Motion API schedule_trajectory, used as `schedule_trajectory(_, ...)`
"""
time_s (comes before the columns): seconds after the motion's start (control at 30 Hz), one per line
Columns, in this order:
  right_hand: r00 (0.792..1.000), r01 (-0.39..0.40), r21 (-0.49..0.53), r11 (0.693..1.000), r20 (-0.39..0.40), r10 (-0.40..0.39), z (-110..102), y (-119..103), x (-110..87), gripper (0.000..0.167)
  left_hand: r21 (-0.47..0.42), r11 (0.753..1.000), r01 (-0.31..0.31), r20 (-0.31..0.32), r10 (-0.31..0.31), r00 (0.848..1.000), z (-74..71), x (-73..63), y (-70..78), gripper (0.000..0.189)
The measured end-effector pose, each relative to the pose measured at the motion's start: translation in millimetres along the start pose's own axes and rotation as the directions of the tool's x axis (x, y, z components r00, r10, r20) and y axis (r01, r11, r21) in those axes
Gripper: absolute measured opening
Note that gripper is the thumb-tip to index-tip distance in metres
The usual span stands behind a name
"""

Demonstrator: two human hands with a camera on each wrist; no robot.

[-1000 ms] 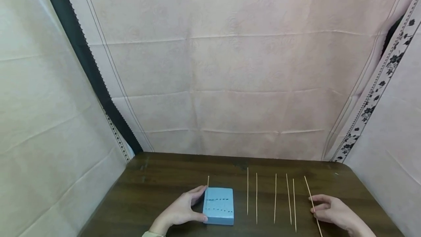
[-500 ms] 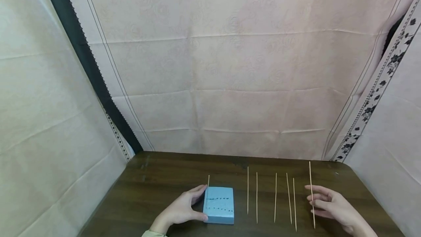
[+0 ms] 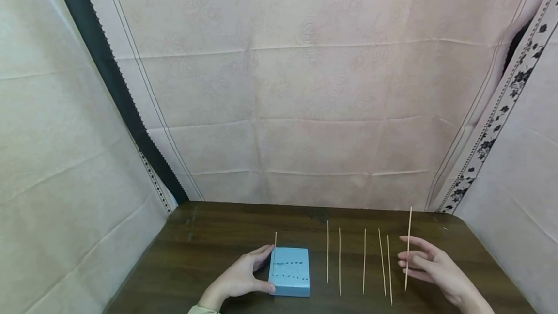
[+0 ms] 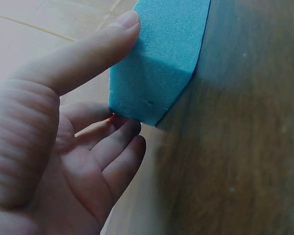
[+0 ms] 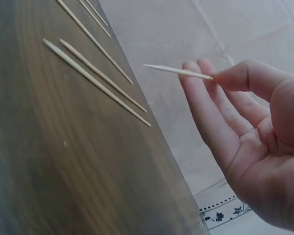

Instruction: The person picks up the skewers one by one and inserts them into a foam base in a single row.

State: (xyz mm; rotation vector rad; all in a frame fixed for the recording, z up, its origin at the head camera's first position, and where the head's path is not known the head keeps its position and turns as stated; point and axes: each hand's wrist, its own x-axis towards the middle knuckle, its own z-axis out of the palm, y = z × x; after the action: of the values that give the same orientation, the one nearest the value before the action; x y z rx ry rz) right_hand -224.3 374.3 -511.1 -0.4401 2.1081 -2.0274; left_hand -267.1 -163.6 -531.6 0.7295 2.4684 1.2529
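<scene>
My left hand (image 3: pixel 239 275) grips the left side of a light blue foam block (image 3: pixel 289 282), thumb at the near corner and fingers at the far one. Two rows of small dark marks run across the block's top. A thin wooden skewer (image 3: pixel 275 239) stands at its far left corner; its lower end I cannot make out. Raised over the table's right side, my right hand (image 3: pixel 438 268) pinches another skewer (image 3: pixel 410 222) between thumb and fingers. In the right wrist view, that skewer's pointed end (image 5: pixel 154 66) sticks out past the fingertips.
Several loose skewers (image 3: pixel 364 261) lie roughly parallel on the dark wooden table (image 3: pixel 209 236), between the block and my right hand. Pale cloth (image 3: pixel 305 110) hangs behind the table and along both sides.
My right hand has lifted its skewer from the table, turned it from slanted to nearly straight, and shifted slightly left. The left hand and block have stayed put.
</scene>
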Motion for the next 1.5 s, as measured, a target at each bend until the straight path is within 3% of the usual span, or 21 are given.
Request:
schedule_trajectory(0.3,0.997,0.073,0.054,0.996,0.005,-0.073,15.3,-2.8,6.7,0.052,-0.016,1.0,-0.005,0.002,0.005,1.0,-0.3,-1.3,0.2,0.103)
schedule_trajectory(0.5,0.998,0.052,-0.004,0.999,-0.024,-0.052,31.4,-10.4,12.3,0.046,-0.023,1.0,-0.004,0.0,0.004,1.0,0.2,-0.5,1.5,0.103)
schedule_trajectory(0.7,0.994,0.111,-0.039,0.993,-0.014,-0.111,45.5,-14.5,18.0,0.041,-0.014,1.0,-0.001,-0.008,0.001,1.0,-0.4,-0.6,2.3,0.103)
schedule_trajectory(0.9,0.993,0.104,-0.049,0.993,-0.043,-0.106,66.6,-15.7,24.8,0.03,0.0,1.0,-0.006,-0.008,0.006,1.0,-0.1,-0.5,3.1,0.103)
schedule_trajectory(1.2,0.991,0.124,0.072,0.99,-0.055,-0.12,132.0,-19.3,54.4,0.023,-0.001,1.0,-0.011,-0.002,0.011,1.0,0.6,-0.4,-0.2,0.103)
schedule_trajectory(1.5,0.991,0.099,0.169,0.981,-0.111,-0.081,213.7,-28.1,87.8,0.044,0.017,1.0,0.004,-0.007,-0.004,1.0,0.7,1.0,-1.6,0.103)
